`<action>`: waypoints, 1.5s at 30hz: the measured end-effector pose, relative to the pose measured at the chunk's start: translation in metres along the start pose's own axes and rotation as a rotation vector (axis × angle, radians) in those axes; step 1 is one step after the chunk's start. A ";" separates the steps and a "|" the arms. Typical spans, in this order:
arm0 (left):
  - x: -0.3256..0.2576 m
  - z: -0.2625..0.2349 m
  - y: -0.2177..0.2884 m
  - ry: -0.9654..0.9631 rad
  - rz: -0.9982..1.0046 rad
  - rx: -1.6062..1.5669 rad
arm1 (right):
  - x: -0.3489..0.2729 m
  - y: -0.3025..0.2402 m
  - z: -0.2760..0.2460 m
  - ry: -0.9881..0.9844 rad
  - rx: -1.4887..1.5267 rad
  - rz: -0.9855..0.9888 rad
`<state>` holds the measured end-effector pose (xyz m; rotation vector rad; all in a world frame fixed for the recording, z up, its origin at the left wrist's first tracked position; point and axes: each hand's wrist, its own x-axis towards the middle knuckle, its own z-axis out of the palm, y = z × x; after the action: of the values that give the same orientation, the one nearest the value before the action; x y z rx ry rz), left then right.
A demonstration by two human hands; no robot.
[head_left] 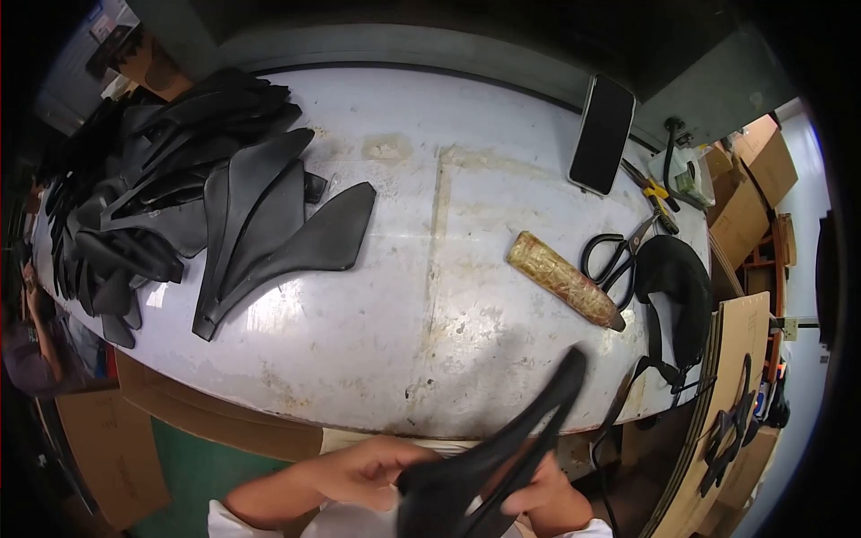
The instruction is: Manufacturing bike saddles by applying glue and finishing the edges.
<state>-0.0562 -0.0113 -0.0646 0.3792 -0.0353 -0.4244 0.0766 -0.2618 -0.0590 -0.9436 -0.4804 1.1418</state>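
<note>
Close to my body, at the table's near edge, I hold a black, smooth piece with a wide flared end and a narrow nose, split by a long slot; it resembles a bicycle saddle shell. It is tilted, its nose pointing up and to the right, slightly blurred. My left hand has its fingers curled at the wide end. On the slotted side, my right hand grips the piece's edge between thumb and fingers. Part of both hands' fingers is hidden behind the piece.
Similar black pieces lie heaped on the white table at left. To the right are a tape-wrapped tool, scissors, yellow-handled pliers, a black strapped item and an upright phone. Cardboard stands beyond. Another person's arm shows far left.
</note>
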 end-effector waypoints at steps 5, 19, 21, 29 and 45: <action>0.001 0.010 -0.056 0.425 0.236 0.629 | 0.014 0.021 0.034 0.693 -0.504 -0.341; 0.025 0.032 0.020 0.563 0.008 1.023 | 0.036 -0.023 0.023 0.251 -0.551 -0.025; 0.029 0.034 0.019 0.483 0.063 1.035 | 0.038 -0.024 0.026 0.264 -0.659 -0.078; 0.026 0.036 0.031 0.447 -0.090 0.941 | 0.040 -0.033 0.023 0.196 -0.800 0.052; 0.046 0.048 0.058 0.464 0.198 1.406 | 0.093 -0.080 -0.006 0.583 -1.759 -0.381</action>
<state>0.0030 0.0016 -0.0005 1.8345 0.0898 -0.0379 0.1599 -0.1878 -0.0076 -2.4135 -1.1160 -0.2330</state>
